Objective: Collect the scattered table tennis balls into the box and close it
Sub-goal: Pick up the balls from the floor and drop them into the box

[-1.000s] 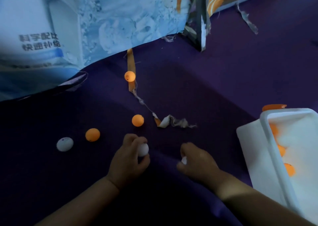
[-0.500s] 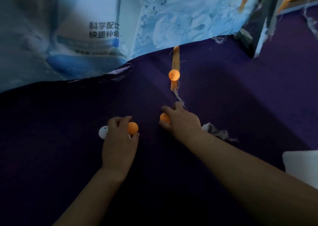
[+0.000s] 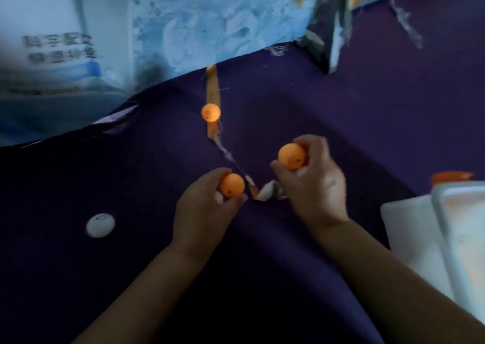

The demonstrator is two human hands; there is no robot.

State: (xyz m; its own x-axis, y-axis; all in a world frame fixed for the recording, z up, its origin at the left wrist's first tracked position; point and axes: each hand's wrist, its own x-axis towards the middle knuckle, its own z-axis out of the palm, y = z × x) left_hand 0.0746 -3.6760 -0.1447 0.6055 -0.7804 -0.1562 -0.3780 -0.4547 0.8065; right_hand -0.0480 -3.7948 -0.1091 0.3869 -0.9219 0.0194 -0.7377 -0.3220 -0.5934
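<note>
My left hand (image 3: pixel 202 212) grips an orange ball (image 3: pixel 232 185) at its fingertips, with a white ball tucked in the palm behind it. My right hand (image 3: pixel 312 183) holds another orange ball (image 3: pixel 291 156), and a sliver of white shows under it. Both hands hover over the purple cloth (image 3: pixel 315 113). A loose orange ball (image 3: pixel 210 112) lies further back on an orange strip. A loose white ball (image 3: pixel 100 225) lies to the left. The white box (image 3: pixel 443 212) stands open at the right edge.
A large blue and white printed bag (image 3: pixel 157 29) rises at the back left. A frayed orange strip (image 3: pixel 213 86) with a crumpled scrap (image 3: pixel 267 193) runs across the cloth between my hands. An orange lid edge (image 3: pixel 451 177) shows behind the box.
Both hands have lifted off the cloth, each with an orange ball picked up beside the white one it held. The view has swung right, so the box is back in sight.
</note>
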